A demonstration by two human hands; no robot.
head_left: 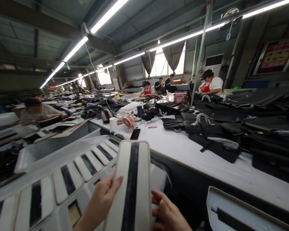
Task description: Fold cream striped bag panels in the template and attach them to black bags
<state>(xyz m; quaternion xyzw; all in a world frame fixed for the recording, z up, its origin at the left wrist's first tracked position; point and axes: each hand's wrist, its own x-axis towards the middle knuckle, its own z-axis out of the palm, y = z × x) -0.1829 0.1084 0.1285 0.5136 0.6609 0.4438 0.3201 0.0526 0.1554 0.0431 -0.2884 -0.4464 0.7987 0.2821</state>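
Long, flat white surface (173,145): extends from the middle of the view toward the lower right.
Black, leather-like bags (203,125): piled over the far and right parts of the surface, several with pale-wrapped handles.
Row of off-white, round-cornered panels with black stripes (67,180): laid side by side at lower left, well matched in form to the held piece.
Elongated off-white panel (143,184): raised before the surface's near edge, between the hands, far end pointing away; face smooth and matt, corners rounded, rim thin and pale; lower end beyond the frame.
Dark lengthwise stripe (130,179): centred on the panel, reaching its far edge; faintly streaked, with a slight sheen.
Left hand (105,194): closed on the panel's left edge, thumb across the face.
Right hand (167,212): loosely spread, fingers half curled beside the right edge; contact cannot be told.
Pink, round-headed fan (129,121): on the surface.
Black, rectangular phone (135,134): lying flat, near the fan.
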